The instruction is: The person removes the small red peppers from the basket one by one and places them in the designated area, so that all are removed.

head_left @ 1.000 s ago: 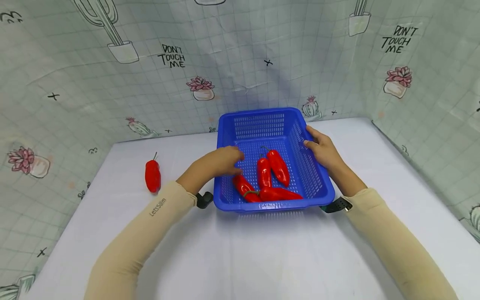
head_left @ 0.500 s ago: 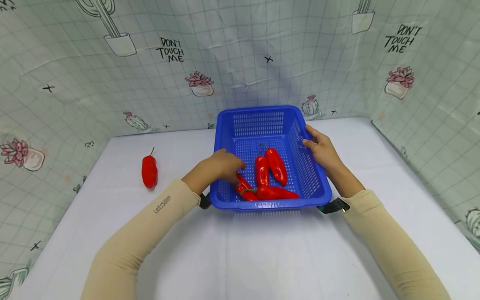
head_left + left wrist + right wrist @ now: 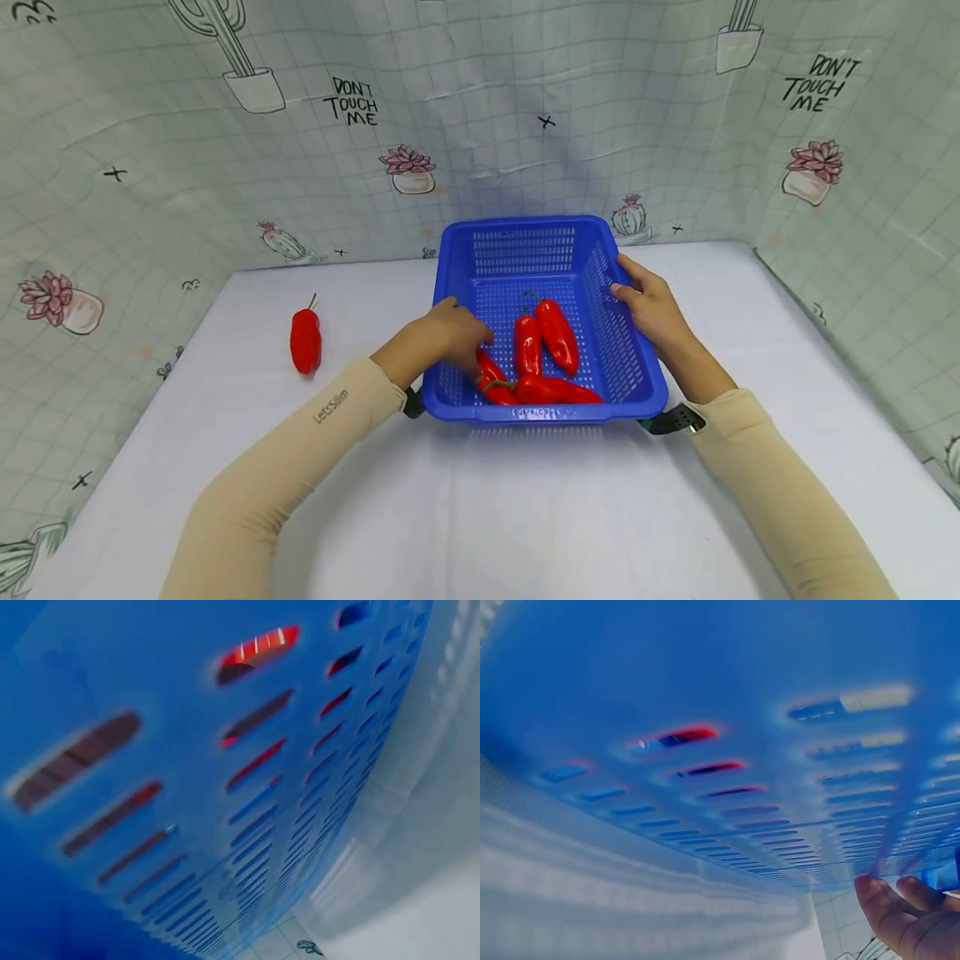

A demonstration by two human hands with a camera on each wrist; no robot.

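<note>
A blue plastic basket (image 3: pixel 543 414) with slotted walls stands on the white table, glossy red peppers lying inside. My left hand (image 3: pixel 450 335) reaches over its left wall and grips the leftmost pepper (image 3: pixel 497 385), whose upper end the fingers hide. A pepper lies crosswise along the front wall (image 3: pixel 558 390); two more, an upright one (image 3: pixel 528 346) and a slanted one (image 3: pixel 557 335), lie behind it. At the right rim, my right hand (image 3: pixel 654 310) holds the basket, thumb over the edge. The right wrist view shows its fingertips (image 3: pixel 870 889) along the slotted wall.
Another red pepper (image 3: pixel 305 340) with a thin stem lies on the table to the left of the basket. Behind the white tabletop (image 3: pixel 540 517) hangs a grid-patterned cloth (image 3: pixel 495 108) with cactus drawings. Through the basket's slots, red shows in the left wrist view.
My left hand has come down deeper into the basket and its fingers have closed on the leftmost pepper. The right hand keeps its hold on the rim.
</note>
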